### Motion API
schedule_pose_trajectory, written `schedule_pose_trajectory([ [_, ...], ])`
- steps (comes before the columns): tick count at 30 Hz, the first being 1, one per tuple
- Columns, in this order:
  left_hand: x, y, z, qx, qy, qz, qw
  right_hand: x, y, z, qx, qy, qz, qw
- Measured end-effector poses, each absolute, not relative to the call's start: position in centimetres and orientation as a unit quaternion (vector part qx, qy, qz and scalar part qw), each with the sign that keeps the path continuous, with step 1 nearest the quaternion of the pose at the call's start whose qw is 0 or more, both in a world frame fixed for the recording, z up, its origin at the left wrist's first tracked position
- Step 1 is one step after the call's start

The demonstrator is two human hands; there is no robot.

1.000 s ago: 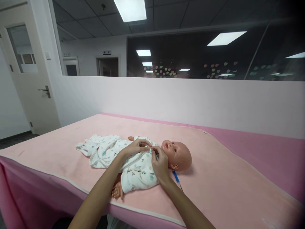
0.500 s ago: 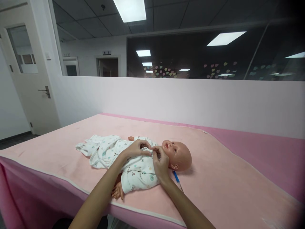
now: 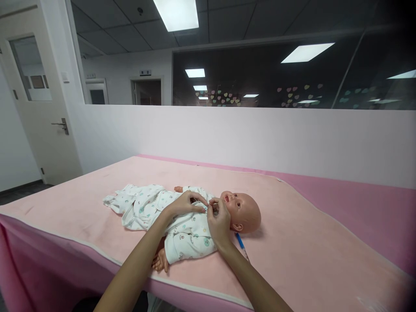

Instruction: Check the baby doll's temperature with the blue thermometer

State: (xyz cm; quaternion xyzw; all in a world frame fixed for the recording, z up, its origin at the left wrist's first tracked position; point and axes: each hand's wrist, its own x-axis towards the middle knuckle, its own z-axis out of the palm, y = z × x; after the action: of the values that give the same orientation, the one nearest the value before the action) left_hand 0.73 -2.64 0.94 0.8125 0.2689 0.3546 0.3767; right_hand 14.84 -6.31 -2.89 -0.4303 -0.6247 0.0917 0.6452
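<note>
Both grips are pinched tight on cloth: my left hand (image 3: 186, 204) has its fingertips closed on the collar of the romper (image 3: 182, 225), and my right hand (image 3: 218, 221) clenches the same collar edge just beside it, at the doll's throat. The two hands nearly touch there. Whether a snap sits between the fingertips I cannot tell.

The baby doll (image 3: 242, 211) lies on its back near the middle of the tabletop (image 3: 308, 242), head toward 3 o'clock, legs toward 9 o'clock. Its head is smooth, hard-looking plastic, bald and rounded. The romper is soft white cotton with small teal and brown prints; it bunches into loose folds at the leg end. One bare plastic doll hand (image 3: 160, 261) pokes out of the sleeve at 6 o'clock from the torso.

A thin blue pen (image 3: 240, 242) lies flat on the cover, just under the head at 5 o'clock.

The tabletop carries a pale pink, velvety cover with a deeper pink skirt. Beyond it, at 12 o'clock, stands a low white partition wall (image 3: 247, 138) under dark glass; a white door (image 3: 35, 99) is at 10 o'clock.
</note>
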Motion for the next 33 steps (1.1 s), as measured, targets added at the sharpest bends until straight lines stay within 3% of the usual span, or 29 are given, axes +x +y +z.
schedule_pose_trajectory([
  [8,0.6,-2.6,0.9,0.791,0.285,0.368,0.397,14.8,-6.8,-2.7,-0.436,-0.641,0.107,0.623],
  [15,-0.5,-2.0,0.8,0.667,0.346,0.443,0.489,14.8,-6.6,-3.1,-0.414,-0.687,0.009,0.597],
  [28,-4.2,-2.9,1.0,0.796,0.261,0.284,0.467,15.1,-6.0,-3.5,-0.415,-0.692,-0.032,0.590],
  [33,-3.8,-3.6,0.8,0.790,0.252,0.326,0.454,14.3,-6.4,-2.1,-0.370,-0.770,-0.095,0.511],
])
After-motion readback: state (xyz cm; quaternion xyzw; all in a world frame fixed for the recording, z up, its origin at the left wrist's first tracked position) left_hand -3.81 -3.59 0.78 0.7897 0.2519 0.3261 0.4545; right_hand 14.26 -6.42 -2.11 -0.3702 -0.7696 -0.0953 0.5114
